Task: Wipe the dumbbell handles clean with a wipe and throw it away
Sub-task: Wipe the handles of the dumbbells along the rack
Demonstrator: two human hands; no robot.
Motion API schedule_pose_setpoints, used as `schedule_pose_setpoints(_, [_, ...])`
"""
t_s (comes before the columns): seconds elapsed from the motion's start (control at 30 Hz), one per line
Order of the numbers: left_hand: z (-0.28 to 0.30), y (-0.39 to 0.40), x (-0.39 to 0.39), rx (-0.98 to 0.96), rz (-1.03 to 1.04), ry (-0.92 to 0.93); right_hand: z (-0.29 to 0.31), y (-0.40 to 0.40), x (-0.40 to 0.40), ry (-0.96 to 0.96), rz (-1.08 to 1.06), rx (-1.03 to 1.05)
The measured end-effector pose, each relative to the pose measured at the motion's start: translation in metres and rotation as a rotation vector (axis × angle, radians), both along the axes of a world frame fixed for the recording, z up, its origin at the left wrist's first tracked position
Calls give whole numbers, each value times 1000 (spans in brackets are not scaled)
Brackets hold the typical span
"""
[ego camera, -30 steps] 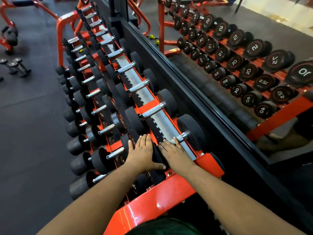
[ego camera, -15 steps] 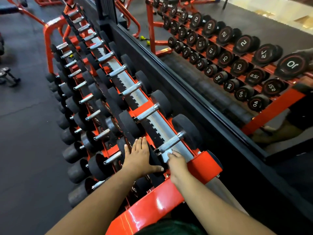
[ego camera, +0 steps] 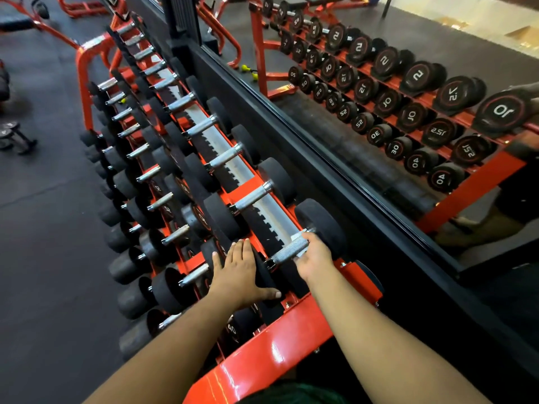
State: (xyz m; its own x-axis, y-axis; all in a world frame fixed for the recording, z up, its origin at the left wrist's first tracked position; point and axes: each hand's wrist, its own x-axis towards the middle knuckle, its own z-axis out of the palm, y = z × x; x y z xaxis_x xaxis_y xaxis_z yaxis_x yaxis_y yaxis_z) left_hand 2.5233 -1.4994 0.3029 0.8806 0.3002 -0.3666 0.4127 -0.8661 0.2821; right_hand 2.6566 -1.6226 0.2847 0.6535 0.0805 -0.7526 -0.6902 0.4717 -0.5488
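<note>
Dumbbells (ego camera: 291, 246) lie on rack (ego camera: 262, 354), mirror (ego camera: 379, 97) behind.

Gym: orange dumbbell rack (ego camera: 291, 342), wall mirror (ego camera: 379, 118), black rubber floor (ego camera: 43, 258).

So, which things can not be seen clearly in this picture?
- Head view: the wipe is mostly hidden under the right hand on the nearest dumbbell handle.
- The dumbbell end under the left hand is covered.
- Far rack handles: too small to judge cleanliness.
</note>
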Motion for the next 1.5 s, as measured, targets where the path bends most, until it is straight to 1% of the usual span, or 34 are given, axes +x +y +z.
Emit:
schedule_pose_setpoints(0.13, [-1,0,1,2,-1,11,-7,-4,-5,-17,-28,51])
schedule_pose_setpoints(0.23, [-3,0,1,-1,6,5,-9,-14,-12,-29,-29,31])
schedule_pose_setpoints(0.33, [-2,1,2,-3,-1,14,-11,-8,-1,-28,-29,19])
schedule_pose_setpoints(0.47, [0,0,1,3,3,16,-15,0,-2,-12,54,-99])
schedule_pose_setpoints(0.57, [-1,0,2,-1,2,12,-27,0,-31,-33,242,-254])
schedule_pose_setpoints(0.63, [-2,0,2,-2,3,13,-38,5,-49,-75,326,-299])
schedule_pose_setpoints(0.73, [-1,0,1,0,10,1,-42,6,-67,-155,363,-377])
schedule_pose_setpoints(0.8, [-3,0,1,-6,11,-8,-37,-4,-76,-243,415,-415])
schedule_pose_setpoints(0.83, [-4,0,1,-14,14,-16,-31,-11,-80,-318,466,-459])
schedule_pose_setpoints(0.9, [-6,1,0,-28,20,-26,-21,-27,-75,-552,615,-618])
schedule_pose_setpoints(0.97, [-7,1,0,-35,19,-23,-12,-40,-53,-863,740,-880])
schedule_pose_setpoints(1.03, [-7,1,-1,-48,20,-18,-6,-45,-25,-1193,783,-1229])
schedule_pose_setpoints(1.07, [-6,1,-1,-51,21,-22,-3,-46,-15,-1317,845,-1382])
schedule_pose_setpoints(1.1, [-5,0,-2,-55,24,-20,-3,-44,-10,-1382,986,-1506])
schedule_pose_setpoints(1.13, [-4,0,-2,-57,27,-19,-5,-41,-11,-1400,1150,-1620])
schedule_pose_setpoints(1.17, [-3,0,-2,-59,30,-22,-8,-37,-17,-1380,1302,-1727])
schedule_pose_setpoints(1.2, [-4,0,-3,-62,36,-25,-12,-34,-24,-1363,1404,-1810])
schedule_pose_setpoints(1.23, [-5,0,-4,-67,39,-34,-13,-31,-35,-1374,1452,-1834])
schedule_pose_setpoints(1.33, [-7,0,-6,-100,44,-78,-21,-26,-55,-1492,1544,-1722])
schedule_pose_setpoints(1.4, [-8,1,-9,-118,40,-100,-26,-30,-61,-1539,1476,-1661])
schedule_pose_setpoints(1.47, [-8,3,-13,-132,32,-111,-29,-41,-67,-1525,1383,-1598])
schedule_pose_setpoints(1.5, [-9,4,-18,-139,29,-119,-28,-49,-74,-1475,1306,-1517])
